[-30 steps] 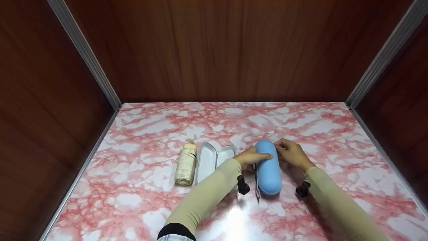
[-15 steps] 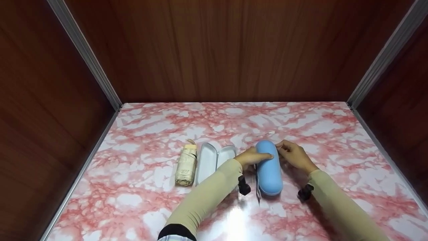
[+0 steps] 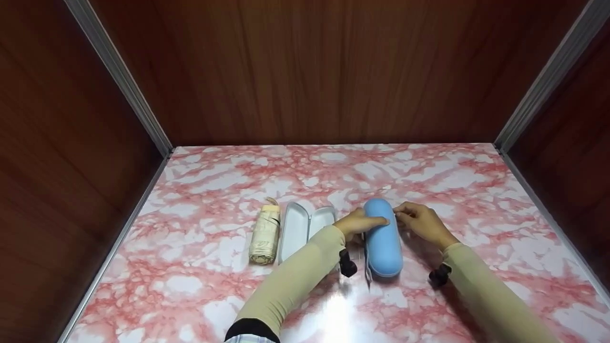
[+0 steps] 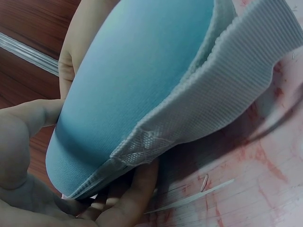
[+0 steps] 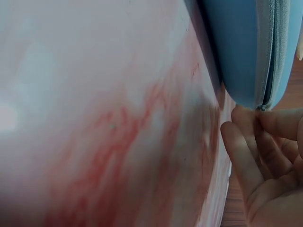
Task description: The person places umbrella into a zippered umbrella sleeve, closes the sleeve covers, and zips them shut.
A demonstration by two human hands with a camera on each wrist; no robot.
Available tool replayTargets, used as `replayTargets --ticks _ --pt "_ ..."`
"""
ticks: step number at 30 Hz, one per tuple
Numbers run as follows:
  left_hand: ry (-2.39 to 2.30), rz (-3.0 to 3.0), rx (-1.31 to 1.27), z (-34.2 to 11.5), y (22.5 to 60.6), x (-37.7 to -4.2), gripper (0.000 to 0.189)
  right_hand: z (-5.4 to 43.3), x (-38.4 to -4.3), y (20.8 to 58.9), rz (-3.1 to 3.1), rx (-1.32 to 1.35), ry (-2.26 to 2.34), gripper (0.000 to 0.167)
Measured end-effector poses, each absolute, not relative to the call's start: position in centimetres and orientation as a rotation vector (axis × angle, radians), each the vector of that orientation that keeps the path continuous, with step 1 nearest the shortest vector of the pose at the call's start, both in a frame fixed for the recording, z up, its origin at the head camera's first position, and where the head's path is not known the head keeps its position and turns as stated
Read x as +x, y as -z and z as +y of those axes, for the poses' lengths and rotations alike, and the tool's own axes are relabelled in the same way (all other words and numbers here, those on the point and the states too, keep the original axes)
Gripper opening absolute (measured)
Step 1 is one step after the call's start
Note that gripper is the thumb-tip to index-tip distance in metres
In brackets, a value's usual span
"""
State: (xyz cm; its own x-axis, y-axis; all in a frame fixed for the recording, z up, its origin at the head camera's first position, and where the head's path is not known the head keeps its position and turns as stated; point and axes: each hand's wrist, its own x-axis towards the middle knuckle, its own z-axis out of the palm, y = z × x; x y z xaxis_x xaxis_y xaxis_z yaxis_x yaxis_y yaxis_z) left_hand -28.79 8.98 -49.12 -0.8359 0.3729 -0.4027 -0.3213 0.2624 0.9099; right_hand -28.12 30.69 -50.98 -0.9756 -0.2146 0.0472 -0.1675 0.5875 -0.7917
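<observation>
A light-blue zip case stands on its long edge on the table, a ribbed grey-white fabric strip along its left side. My left hand grips the case toward its far end, thumb over the top and fingers underneath. At the far right side, my right hand pinches the zipper pull between thumb and forefinger. In the right wrist view a zipper with a narrow dark gap runs up from the pull. The pull itself is mostly covered by the fingertips.
To the left lies an opened hard case with a pale lining, partly behind my left forearm. Beside it is a folded cream umbrella with a wrist loop. Dark wood panels enclose the red-and-white marbled table at the back and sides.
My right hand has shifted slightly toward me and to the right along the case's side, still pinching at its edge. The left hand and the case have stayed nearly in place.
</observation>
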Motion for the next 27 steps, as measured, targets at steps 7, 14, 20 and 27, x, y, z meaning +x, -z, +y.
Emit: replayTargets --ticks 7,14,20,27 --pt "-1.634 1.977 0.027 9.0 49.2 -28.7 0.076 30.5 -28.1 50.7 2.817 -0.330 1.319 0.019" --pt "-1.628 1.998 0.026 9.1 49.1 -28.7 0.073 30.6 -27.8 50.8 2.840 -0.373 1.297 0.018" --pt "-1.623 1.999 0.024 9.1 49.0 -28.6 0.072 30.9 -27.2 50.7 2.792 -0.385 1.316 0.018" --pt "-1.620 1.986 0.049 9.1 49.1 -28.7 0.069 31.1 -26.6 50.6 2.818 -0.419 1.247 0.018"
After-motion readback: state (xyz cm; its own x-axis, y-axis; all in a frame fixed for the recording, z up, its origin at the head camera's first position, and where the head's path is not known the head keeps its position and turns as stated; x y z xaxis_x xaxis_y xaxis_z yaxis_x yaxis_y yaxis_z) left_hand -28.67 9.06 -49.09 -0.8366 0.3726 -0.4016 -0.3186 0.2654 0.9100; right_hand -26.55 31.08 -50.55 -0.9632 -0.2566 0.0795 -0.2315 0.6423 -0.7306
